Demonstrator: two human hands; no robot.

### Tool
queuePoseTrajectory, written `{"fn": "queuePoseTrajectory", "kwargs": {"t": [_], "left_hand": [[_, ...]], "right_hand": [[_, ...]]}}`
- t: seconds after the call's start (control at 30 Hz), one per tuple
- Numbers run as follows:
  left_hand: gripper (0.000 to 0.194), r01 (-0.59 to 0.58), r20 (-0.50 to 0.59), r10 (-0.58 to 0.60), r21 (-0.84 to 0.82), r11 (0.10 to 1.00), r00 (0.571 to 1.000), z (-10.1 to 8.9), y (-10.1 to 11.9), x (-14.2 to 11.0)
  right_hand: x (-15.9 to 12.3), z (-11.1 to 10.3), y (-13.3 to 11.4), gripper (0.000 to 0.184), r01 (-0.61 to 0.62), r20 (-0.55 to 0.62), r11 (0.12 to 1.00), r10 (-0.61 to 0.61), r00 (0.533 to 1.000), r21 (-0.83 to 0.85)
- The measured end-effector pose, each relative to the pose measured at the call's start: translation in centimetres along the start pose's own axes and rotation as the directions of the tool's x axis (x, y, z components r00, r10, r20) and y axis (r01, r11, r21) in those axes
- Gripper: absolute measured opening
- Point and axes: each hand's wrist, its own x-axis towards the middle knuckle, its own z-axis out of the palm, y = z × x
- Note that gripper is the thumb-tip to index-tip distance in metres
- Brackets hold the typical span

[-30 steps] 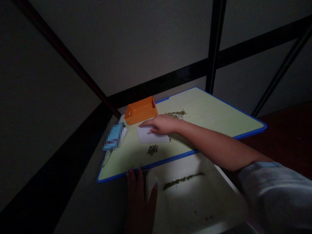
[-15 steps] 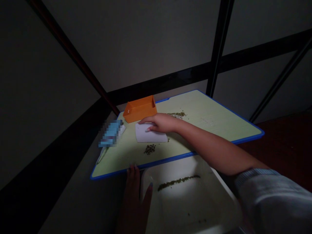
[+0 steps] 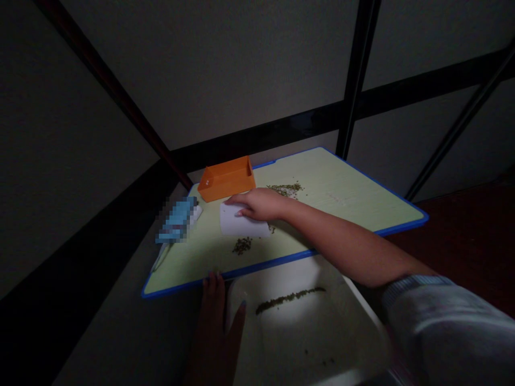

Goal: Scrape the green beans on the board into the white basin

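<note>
My right hand [image 3: 261,205] reaches over the table, its thumb and fingers closed on a white card [image 3: 237,224]. The card stands at a slant on the pale yellow-green tabletop. Just in front of it lies a small pile of dark seeds or grains [image 3: 242,246], and a few more lie by its right edge. Behind my wrist is a wider scatter of greenish grains [image 3: 290,189]. My left hand [image 3: 215,321], in shadow, grips the left wall of a whitish plastic tub [image 3: 314,327], thumb over the rim. A line of greenish grains [image 3: 289,300] lies inside.
An orange open box [image 3: 226,187] stands at the table's back left. A blue blurred object [image 3: 177,219] lies at the left edge, with a pale cord below it. The table [image 3: 362,201] has a blue rim and meets dark-framed wall panels behind.
The whole view has shifted slightly. My right hand and the card have barely moved against the table, and my left hand stays on the tub.
</note>
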Motion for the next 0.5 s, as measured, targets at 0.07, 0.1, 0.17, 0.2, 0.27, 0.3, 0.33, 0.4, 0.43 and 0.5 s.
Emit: {"fn": "queuePoseTrajectory", "kwargs": {"t": [0.07, 0.1, 0.17, 0.2, 0.27, 0.3, 0.33, 0.4, 0.43, 0.5], "left_hand": [[0.067, -0.017, 0.0, 0.017, -0.002, 1.0, 1.0, -0.09, -0.07, -0.06], [0.067, -0.027, -0.001, 0.027, -0.007, 1.0, 1.0, -0.13, -0.1, -0.11], [0.067, -0.031, -0.001, 0.031, -0.019, 0.999, 1.0, -0.18, -0.11, -0.19], [0.067, -0.024, 0.002, 0.024, -0.022, 0.999, 1.0, -0.17, -0.08, -0.2], [0.068, -0.004, 0.005, 0.004, -0.022, 1.0, 1.0, -0.13, 0.03, -0.14], [0.069, 0.002, 0.004, -0.002, -0.018, 1.0, 1.0, -0.11, 0.1, -0.09], [0.069, 0.002, 0.005, -0.002, -0.014, 1.0, 1.0, -0.09, 0.17, -0.03], [0.07, 0.004, 0.005, -0.004, -0.01, 1.0, 1.0, -0.06, 0.26, 0.06], [0.071, 0.01, 0.005, -0.01, -0.01, 1.0, 1.0, -0.05, 0.27, 0.09], [0.072, 0.021, 0.005, -0.021, -0.013, 1.0, 1.0, 0.0, 0.19, 0.12]], "right_hand": [[-0.04, -0.1, -0.08, 0.046, 0.001, -0.007, 1.0, -0.001, 1.0, 0.003], [-0.06, -0.17, -0.07, 0.046, 0.002, -0.013, 1.0, -0.002, 1.0, 0.016], [-0.06, -0.23, 0.05, 0.045, 0.012, -0.035, 0.998, -0.01, 0.999, 0.063], [-0.03, -0.22, 0.16, 0.045, 0.023, -0.051, 0.995, -0.018, 0.999, 0.095], [0.07, -0.08, 0.4, 0.043, 0.046, -0.083, 0.986, -0.033, 0.996, 0.162], [0.13, 0.03, 0.5, 0.043, 0.054, -0.089, 0.98, -0.037, 0.995, 0.192], [0.2, 0.15, 0.57, 0.042, 0.058, -0.087, 0.975, -0.04, 0.995, 0.214], [0.29, 0.38, 0.62, 0.041, 0.055, -0.065, 0.972, -0.041, 0.997, 0.229], [0.32, 0.46, 0.6, 0.042, 0.048, -0.052, 0.974, -0.037, 0.998, 0.221], [0.31, 0.52, 0.53, 0.042, 0.027, -0.035, 0.982, -0.021, 0.999, 0.187]]}}
